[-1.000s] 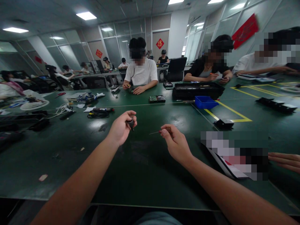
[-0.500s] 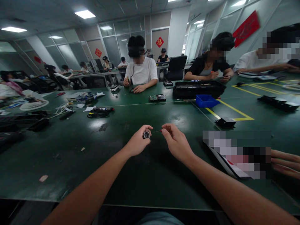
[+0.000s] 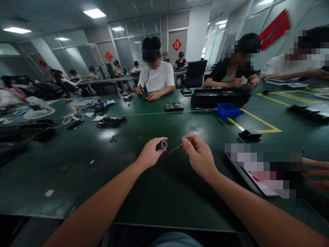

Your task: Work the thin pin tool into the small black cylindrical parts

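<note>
Above the near part of the green table, my left hand [image 3: 150, 154] is closed round a small black cylinder with a silvery round end [image 3: 163, 144], which faces me and looks like a flashlight head. My right hand [image 3: 202, 154] pinches a thin screwdriver [image 3: 175, 148]. Its slim shaft slants down to the left from a red part at my fingertips, and my fingers hide most of the handle. The shaft's tip is a short way right of and below the cylinder, not touching it.
Farther back on the green table [image 3: 144, 206] are a hard drive [image 3: 174, 106], a blue bin [image 3: 228, 110], a long black tray [image 3: 221, 97] and a coiled black cable [image 3: 110, 121]. At right, another person's hand [image 3: 316, 173] is beside a blurred-out item. Co-workers sit opposite.
The screwdriver's shaft has drawn away from the cylinder and now tilts downward to the left. My right hand has moved right, and the cylinder has turned slightly in my left hand.
</note>
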A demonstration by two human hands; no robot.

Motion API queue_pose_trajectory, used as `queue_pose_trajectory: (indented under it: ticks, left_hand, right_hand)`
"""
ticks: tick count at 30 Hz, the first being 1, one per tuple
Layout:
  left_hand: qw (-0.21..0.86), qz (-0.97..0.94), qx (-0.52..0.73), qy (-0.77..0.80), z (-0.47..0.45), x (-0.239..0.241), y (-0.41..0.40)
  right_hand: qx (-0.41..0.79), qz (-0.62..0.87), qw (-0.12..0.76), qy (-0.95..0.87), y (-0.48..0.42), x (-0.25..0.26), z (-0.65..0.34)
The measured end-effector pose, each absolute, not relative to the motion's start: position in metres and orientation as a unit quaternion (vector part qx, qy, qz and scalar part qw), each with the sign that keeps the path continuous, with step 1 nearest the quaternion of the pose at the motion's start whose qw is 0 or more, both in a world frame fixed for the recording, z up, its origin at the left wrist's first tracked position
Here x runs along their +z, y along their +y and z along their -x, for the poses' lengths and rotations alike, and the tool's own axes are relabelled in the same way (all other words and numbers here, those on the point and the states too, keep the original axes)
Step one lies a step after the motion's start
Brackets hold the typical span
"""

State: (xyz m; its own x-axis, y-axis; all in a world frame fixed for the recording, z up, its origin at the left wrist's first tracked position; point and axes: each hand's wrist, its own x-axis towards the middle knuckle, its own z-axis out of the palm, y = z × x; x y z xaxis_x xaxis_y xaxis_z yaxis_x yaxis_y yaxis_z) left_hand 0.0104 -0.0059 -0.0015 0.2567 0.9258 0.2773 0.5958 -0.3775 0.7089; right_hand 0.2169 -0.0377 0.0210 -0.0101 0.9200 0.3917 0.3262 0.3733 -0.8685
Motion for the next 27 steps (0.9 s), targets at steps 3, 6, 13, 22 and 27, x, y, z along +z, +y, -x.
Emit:
queue_pose_trajectory:
  ticks: [3, 6, 13, 22, 27]
  left_hand:
    - [0.231, -0.744, 0.346, 0.524, -0.0106, -0.0015, -0.0061]
    - [0.219, -0.753, 0.339, 0.52, -0.0106, 0.0003, -0.0069]
    - [0.222, -0.766, 0.333, 0.503, -0.0087, -0.0007, -0.0069]
    - [0.214, -0.77, 0.332, 0.501, -0.0066, -0.0036, -0.0042]
    - [0.211, -0.774, 0.329, 0.497, -0.0051, -0.0053, -0.0033]
  right_hand:
    - [0.301, 0.464, 0.551, -0.624, -0.036, 0.019, -0.2176]
    - [0.318, 0.46, 0.55, -0.621, -0.0349, 0.0183, -0.2174]
    - [0.32, 0.48, 0.52, -0.629, -0.0331, 0.0174, -0.2162]
    - [0.253, 0.537, 0.477, -0.648, -0.0316, 0.0227, -0.2199]
    - [0.206, 0.548, 0.464, -0.664, -0.0324, 0.0248, -0.2201]
